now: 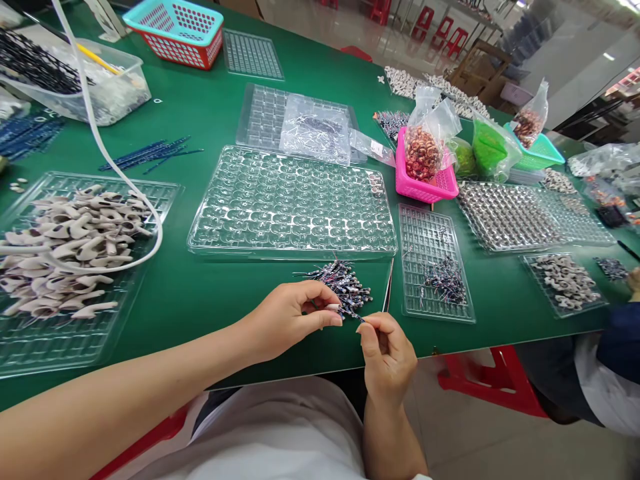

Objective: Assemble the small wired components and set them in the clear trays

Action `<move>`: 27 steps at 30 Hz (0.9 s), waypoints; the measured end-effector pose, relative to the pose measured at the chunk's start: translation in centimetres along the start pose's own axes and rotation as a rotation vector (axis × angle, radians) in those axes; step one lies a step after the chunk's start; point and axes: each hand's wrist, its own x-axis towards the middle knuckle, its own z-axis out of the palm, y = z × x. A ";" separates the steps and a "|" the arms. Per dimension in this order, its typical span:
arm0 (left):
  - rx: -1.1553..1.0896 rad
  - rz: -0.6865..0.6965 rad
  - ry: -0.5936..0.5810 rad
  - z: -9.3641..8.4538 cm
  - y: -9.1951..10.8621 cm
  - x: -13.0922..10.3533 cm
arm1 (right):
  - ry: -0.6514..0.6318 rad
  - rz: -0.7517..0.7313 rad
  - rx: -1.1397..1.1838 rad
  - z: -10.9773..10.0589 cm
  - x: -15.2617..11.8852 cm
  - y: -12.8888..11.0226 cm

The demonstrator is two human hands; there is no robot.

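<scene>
My left hand (305, 312) pinches a small whitish piece (333, 307) between thumb and fingers at the near edge of a pile of dark wired parts (345, 283). Close by on the right, my right hand (387, 347) is closed in a pinch on a thin dark blue wired part (359, 318), whose far end reaches toward the left fingertips. Whether the two pieces are joined is too small to tell. Tweezers (388, 287) lie just beyond my right hand. Behind the pile sits a large clear tray (295, 200) with a few small pieces in its right corner.
At left, a clear tray (125, 327) bears many beige shells, with a white cable (95, 133) looping over it. A pink basket (425, 190) and a tray of dark parts (413, 267) stand right. Another person's dark sleeve (620, 340) shows at far right.
</scene>
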 end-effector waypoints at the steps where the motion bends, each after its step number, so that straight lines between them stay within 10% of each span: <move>1: 0.005 0.007 0.002 0.0 0.0 0.0 | -0.001 -0.003 0.004 0.0 0.0 0.0; 27: 0.271 0.304 0.033 0.1 -0.7 -0.2 | -0.057 -0.147 -0.082 0.2 0.5 -0.5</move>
